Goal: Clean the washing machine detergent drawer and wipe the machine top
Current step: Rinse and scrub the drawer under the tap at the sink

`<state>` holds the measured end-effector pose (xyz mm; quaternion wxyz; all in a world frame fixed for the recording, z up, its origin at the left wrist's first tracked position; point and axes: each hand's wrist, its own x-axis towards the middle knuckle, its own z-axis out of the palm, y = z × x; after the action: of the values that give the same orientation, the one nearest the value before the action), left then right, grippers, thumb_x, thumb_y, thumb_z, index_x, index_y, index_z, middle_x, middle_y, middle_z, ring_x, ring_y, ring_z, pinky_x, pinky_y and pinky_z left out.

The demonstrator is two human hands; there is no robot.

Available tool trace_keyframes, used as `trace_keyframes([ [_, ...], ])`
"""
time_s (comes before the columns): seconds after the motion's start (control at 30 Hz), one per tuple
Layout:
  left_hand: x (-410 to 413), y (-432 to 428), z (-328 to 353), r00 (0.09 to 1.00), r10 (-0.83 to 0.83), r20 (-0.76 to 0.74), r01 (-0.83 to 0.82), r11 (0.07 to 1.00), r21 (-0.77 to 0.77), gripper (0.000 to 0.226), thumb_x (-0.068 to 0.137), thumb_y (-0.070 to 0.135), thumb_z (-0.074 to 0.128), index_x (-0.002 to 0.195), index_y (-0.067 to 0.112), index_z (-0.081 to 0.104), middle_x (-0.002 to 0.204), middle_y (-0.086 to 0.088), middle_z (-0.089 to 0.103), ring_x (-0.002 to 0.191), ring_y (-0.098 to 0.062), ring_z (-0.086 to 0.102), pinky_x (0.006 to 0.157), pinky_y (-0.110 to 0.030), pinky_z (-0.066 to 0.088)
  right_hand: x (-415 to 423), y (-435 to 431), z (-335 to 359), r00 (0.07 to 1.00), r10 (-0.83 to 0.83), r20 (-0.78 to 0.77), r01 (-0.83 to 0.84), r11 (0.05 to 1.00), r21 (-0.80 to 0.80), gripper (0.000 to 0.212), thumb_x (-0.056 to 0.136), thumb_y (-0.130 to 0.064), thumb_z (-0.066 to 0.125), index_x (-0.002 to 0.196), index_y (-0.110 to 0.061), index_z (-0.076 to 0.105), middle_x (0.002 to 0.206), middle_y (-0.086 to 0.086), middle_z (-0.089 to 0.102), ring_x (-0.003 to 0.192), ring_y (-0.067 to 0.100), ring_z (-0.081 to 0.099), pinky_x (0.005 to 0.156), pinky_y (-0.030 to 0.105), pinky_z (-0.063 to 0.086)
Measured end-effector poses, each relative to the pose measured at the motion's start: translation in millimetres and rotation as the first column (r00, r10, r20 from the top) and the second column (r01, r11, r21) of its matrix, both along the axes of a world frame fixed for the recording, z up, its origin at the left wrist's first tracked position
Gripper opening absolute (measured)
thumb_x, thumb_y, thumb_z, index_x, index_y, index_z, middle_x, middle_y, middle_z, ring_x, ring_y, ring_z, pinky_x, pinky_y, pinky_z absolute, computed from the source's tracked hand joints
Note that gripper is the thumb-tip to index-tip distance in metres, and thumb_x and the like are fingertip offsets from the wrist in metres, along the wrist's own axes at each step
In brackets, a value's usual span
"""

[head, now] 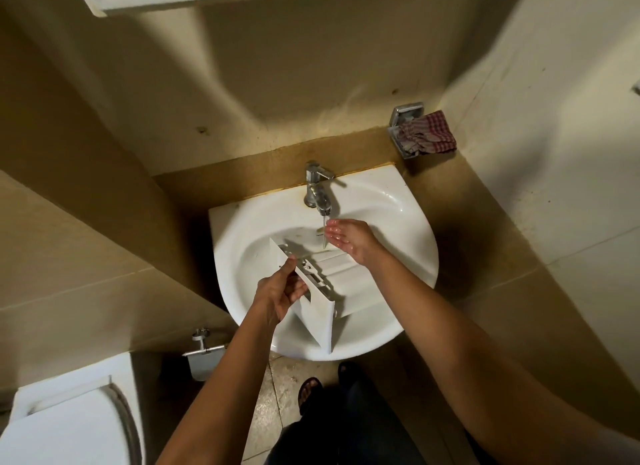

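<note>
The long white plastic detergent drawer (341, 279) is held tilted in the bowl of the white ceramic wash basin (408, 222). Its flat front panel is turned toward the near left rim, and its ribbed body runs off to the right. The washing machine itself is not seen.

The drawer is judged to be light and stiff, a thin hollow moulding that is easily lifted with one hand. With water running, its smooth faces are likely to be slippery. The small fittings behind the panel look the most breakable part, so hold is best taken on the front panel or the long side walls.

The left hand (277, 291) grips the edge of the front panel. The thumb is laid on the upper face, the other fingers (298, 290) are curled round beneath, and the panel passes between them.

The right hand (346, 238) is held open and wet, fingers straight and close together. Its fingertips are at the thin stream falling from the chrome mixer tap (317, 187). It grasps nothing. The drawer's body lies below its wrist, and whether the two touch cannot be told. The far end of the drawer sits near the stream.
</note>
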<state>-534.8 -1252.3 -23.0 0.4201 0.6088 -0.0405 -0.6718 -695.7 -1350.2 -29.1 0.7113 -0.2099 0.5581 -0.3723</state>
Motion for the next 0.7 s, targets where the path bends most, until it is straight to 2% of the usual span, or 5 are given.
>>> trace_keyframes([
  [0.07,0.7,0.3,1.1,1.0,-0.006,0.0,0.006,1.0,0.002,0.031,0.088,0.026,0.07,0.096,-0.003,0.063,0.085,-0.018,0.062,0.035,-0.015,0.051,0.039,-0.02,0.044,12.6,-10.1,-3.5,0.969,-0.155,0.19,0.122,0.977,0.174,0.012,0.096,-0.001,0.049,0.09,0.002,0.06,0.115,0.037,0.057,0.118,0.033,0.057,0.07,0.028,0.056],
  [0.17,0.7,-0.6,0.7,1.0,-0.009,-0.002,0.009,1.0,0.012,0.03,0.088,0.026,0.07,0.095,-0.002,0.065,0.082,-0.015,0.065,0.042,-0.015,0.059,0.042,-0.021,0.048,22.3,-20.7,-12.5,0.908,-0.3,0.294,0.208,0.93,0.304,0.017,0.097,-0.007,0.05,0.086,0.004,0.058,0.088,0.016,0.063,0.087,0.024,0.063,0.055,0.027,0.057],
  [0.27,1.8,-1.0,-1.9,1.0,-0.015,-0.011,0.015,1.0,0.014,0.032,0.087,0.027,0.071,0.099,-0.002,0.066,0.084,-0.015,0.068,0.048,-0.016,0.063,0.043,-0.022,0.049,28.5,-28.4,-18.5,0.865,-0.373,0.335,0.242,0.896,0.374,0.021,0.098,-0.008,0.045,0.083,0.002,0.056,0.075,0.009,0.056,0.069,0.017,0.055,0.056,0.023,0.053],
  [0.43,2.3,-1.9,-5.1,1.0,-0.011,-0.016,0.012,1.0,0.017,0.034,0.086,0.027,0.072,0.1,-0.003,0.066,0.084,-0.015,0.068,0.049,-0.016,0.063,0.044,-0.022,0.05,27.3,-35.7,-19.1,0.821,-0.405,0.403,0.225,0.878,0.422,0.021,0.098,-0.002,0.038,0.083,0.0,0.051,0.073,0.009,0.049,0.064,0.016,0.048,0.057,0.022,0.041],
  [0.7,3.5,-2.6,-7.6,0.999,-0.024,-0.021,0.024,1.0,0.009,0.035,0.087,0.027,0.072,0.102,-0.004,0.066,0.087,-0.017,0.067,0.048,-0.016,0.063,0.041,-0.021,0.048,24.1,-25.4,-16.5,0.789,-0.323,0.523,0.092,0.904,0.418,0.017,0.095,0.0,0.043,0.083,0.0,0.055,0.07,0.013,0.058,0.07,0.018,0.055,0.055,0.026,0.049],
])
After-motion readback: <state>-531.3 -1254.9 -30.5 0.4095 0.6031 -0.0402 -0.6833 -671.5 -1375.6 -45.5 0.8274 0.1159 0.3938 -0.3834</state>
